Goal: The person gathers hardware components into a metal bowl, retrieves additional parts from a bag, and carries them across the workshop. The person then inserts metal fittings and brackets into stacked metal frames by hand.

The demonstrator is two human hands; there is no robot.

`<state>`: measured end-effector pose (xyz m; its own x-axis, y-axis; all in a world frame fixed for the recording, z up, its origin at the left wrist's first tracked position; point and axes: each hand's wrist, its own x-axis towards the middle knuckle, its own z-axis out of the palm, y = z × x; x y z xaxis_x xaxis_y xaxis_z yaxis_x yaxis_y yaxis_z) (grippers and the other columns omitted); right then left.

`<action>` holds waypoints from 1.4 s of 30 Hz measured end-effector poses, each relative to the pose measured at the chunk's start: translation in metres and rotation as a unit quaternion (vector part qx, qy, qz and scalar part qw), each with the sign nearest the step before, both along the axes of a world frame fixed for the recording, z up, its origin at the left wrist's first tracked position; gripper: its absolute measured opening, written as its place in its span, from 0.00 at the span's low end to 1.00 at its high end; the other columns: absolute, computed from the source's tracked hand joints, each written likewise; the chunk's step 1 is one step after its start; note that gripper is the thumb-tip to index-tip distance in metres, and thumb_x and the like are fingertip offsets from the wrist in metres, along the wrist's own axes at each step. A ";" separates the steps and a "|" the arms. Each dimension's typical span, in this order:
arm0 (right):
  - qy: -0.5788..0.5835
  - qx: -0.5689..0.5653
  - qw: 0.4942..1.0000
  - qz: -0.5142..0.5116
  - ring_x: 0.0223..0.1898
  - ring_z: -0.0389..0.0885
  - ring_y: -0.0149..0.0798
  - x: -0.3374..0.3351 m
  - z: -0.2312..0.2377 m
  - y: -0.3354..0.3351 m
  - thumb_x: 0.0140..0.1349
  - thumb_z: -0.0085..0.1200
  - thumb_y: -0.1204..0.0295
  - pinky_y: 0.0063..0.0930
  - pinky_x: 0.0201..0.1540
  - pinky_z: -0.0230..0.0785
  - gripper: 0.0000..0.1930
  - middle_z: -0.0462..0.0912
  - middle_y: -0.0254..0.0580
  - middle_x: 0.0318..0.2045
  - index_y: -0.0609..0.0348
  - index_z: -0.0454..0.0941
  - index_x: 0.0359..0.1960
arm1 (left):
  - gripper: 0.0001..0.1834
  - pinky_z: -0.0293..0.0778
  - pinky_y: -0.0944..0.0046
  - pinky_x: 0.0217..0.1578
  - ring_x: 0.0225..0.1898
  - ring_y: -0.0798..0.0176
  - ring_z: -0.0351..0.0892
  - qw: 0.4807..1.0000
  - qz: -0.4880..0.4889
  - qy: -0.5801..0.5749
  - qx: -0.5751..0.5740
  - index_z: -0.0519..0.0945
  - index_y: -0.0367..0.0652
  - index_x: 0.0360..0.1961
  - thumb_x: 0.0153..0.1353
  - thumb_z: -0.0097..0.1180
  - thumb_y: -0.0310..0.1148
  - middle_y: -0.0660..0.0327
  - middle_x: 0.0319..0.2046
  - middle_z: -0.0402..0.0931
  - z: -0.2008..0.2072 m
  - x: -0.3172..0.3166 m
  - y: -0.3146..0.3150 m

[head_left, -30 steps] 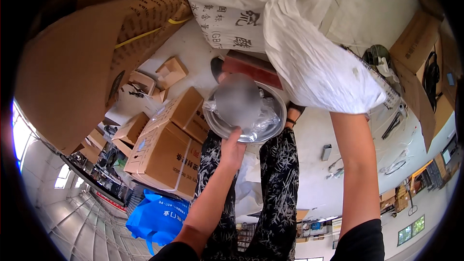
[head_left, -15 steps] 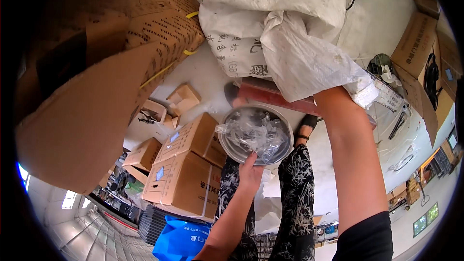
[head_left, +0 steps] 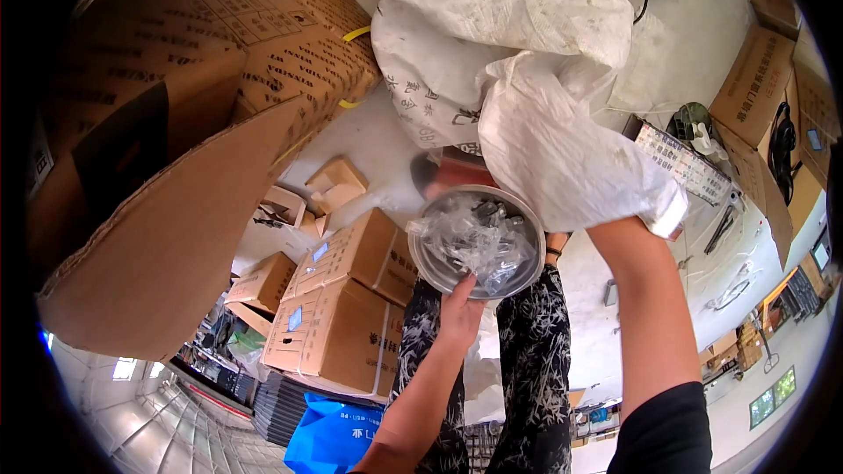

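My left hand (head_left: 460,312) grips the near rim of a round metal bowl (head_left: 416,256), its thumb over the edge. In the bowl lie crumpled clear plastic bags (head_left: 470,241) with small dark and metallic pieces whose kind I cannot make out. Ahead of the bowl stands a large white woven sack (head_left: 509,13). A loose fold of it hangs down to the right and covers my right hand; only the right forearm (head_left: 654,307) shows, so its fingers are hidden. The bowl is above my patterned trousers, close to the sack's hanging fold.
A big open carton (head_left: 167,237) looms at the left, its flap sticking out. Taped cartons (head_left: 338,329) are stacked left of my legs, with a blue bag (head_left: 329,434) below. A red object (head_left: 457,174) is partly behind the bowl. More cartons (head_left: 746,79) stand far right.
The sack's fold and my right forearm have come down a little, and the fold hides more of the red object. The bowl in my left hand has shifted slightly right.
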<state>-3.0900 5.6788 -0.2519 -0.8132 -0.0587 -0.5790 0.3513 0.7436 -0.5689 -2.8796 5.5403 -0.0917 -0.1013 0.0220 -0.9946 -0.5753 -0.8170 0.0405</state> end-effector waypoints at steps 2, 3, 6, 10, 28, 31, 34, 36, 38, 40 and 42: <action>0.002 0.006 1.000 0.009 0.42 0.73 0.37 0.005 0.010 0.012 0.56 0.51 0.69 0.32 0.42 0.70 0.22 0.74 0.43 0.45 0.65 0.65 0.52 | 0.24 0.63 0.55 0.53 0.53 0.59 0.66 1.000 0.005 -0.001 0.009 0.63 0.42 0.54 0.55 0.51 0.25 0.59 0.52 0.66 0.001 -0.004 0.005; 0.003 0.008 1.000 0.009 0.42 0.73 0.37 0.007 0.013 0.018 0.56 0.51 0.69 0.32 0.41 0.70 0.22 0.74 0.43 0.45 0.65 0.65 0.52 | 0.24 0.63 0.54 0.54 0.53 0.59 0.66 1.000 0.007 -0.002 0.012 0.63 0.42 0.54 0.55 0.50 0.25 0.59 0.52 0.66 0.001 -0.005 0.005; 0.003 0.021 1.000 0.001 0.42 0.74 0.37 0.007 0.018 0.034 0.56 0.51 0.69 0.32 0.41 0.70 0.22 0.74 0.43 0.44 0.64 0.65 0.52 | 0.25 0.63 0.54 0.54 0.53 0.59 0.66 1.000 0.005 0.005 0.016 0.62 0.42 0.55 0.55 0.50 0.25 0.59 0.52 0.66 -0.001 -0.004 0.005; -0.008 0.043 0.999 -0.013 0.41 0.74 0.37 -0.003 0.015 0.058 0.56 0.52 0.69 0.32 0.41 0.70 0.22 0.74 0.43 0.44 0.64 0.65 0.52 | 0.24 0.62 0.53 0.53 0.53 0.58 0.67 0.999 -0.028 0.015 0.011 0.63 0.45 0.55 0.55 0.50 0.27 0.61 0.52 0.67 -0.001 -0.006 0.009; -0.121 0.042 0.954 -0.270 0.39 0.74 0.36 0.137 0.102 0.142 0.55 0.53 0.69 0.31 0.39 0.70 0.23 0.75 0.42 0.42 0.64 0.65 0.52 | 0.21 0.68 0.56 0.46 0.49 0.60 0.69 1.000 -0.024 0.015 -0.012 0.65 0.41 0.52 0.56 0.49 0.26 0.60 0.49 0.68 -0.002 -0.006 0.018; -0.173 0.043 0.913 -0.367 0.39 0.75 0.36 0.193 0.159 0.187 0.55 0.53 0.69 0.31 0.38 0.70 0.23 0.75 0.42 0.42 0.64 0.65 0.52 | 0.21 0.68 0.57 0.47 0.49 0.59 0.70 0.999 -0.029 0.027 -0.003 0.65 0.41 0.52 0.56 0.49 0.26 0.60 0.49 0.68 0.003 -0.003 0.019; -0.265 -0.110 0.814 -0.505 0.34 0.75 0.34 0.253 0.220 0.215 0.52 0.58 0.72 0.26 0.34 0.68 0.24 0.76 0.42 0.35 0.67 0.66 0.49 | 0.20 0.67 0.57 0.49 0.49 0.58 0.70 0.997 -0.053 0.050 -0.032 0.66 0.38 0.51 0.56 0.49 0.26 0.58 0.48 0.69 0.013 0.013 -0.004; -0.255 -0.105 0.744 -0.609 0.33 0.75 0.35 0.325 0.261 0.248 0.50 0.59 0.73 0.26 0.32 0.68 0.17 0.77 0.43 0.34 0.69 0.71 0.40 | 0.19 0.68 0.56 0.48 0.48 0.57 0.71 0.994 -0.072 0.004 -0.080 0.66 0.35 0.50 0.56 0.47 0.25 0.56 0.48 0.70 0.039 0.010 -0.008; -0.301 -0.057 0.715 -0.628 0.28 0.73 0.34 0.407 0.280 0.282 0.50 0.58 0.74 0.28 0.28 0.68 0.10 0.75 0.40 0.27 0.62 0.73 0.33 | 0.17 0.69 0.57 0.45 0.46 0.59 0.72 0.995 -0.075 0.017 -0.069 0.69 0.38 0.47 0.55 0.50 0.26 0.58 0.45 0.71 0.069 0.021 -0.034; -0.366 -0.005 0.762 -0.534 0.24 0.74 0.35 0.429 0.299 0.281 0.54 0.53 0.75 0.30 0.23 0.68 0.03 0.75 0.37 0.21 0.59 0.74 0.27 | 0.17 0.72 0.59 0.40 0.42 0.59 0.74 0.993 -0.059 0.051 -0.092 0.70 0.37 0.46 0.54 0.50 0.27 0.57 0.42 0.73 0.115 0.033 -0.063; -0.334 0.097 0.917 -0.196 0.19 0.70 0.33 0.508 0.251 0.345 0.52 0.56 0.68 0.29 0.19 0.63 0.09 0.72 0.37 0.15 0.61 0.74 0.22 | 0.16 0.74 0.61 0.35 0.36 0.61 0.77 0.989 -0.104 0.058 -0.086 0.72 0.37 0.44 0.53 0.51 0.29 0.58 0.36 0.76 0.157 0.033 -0.061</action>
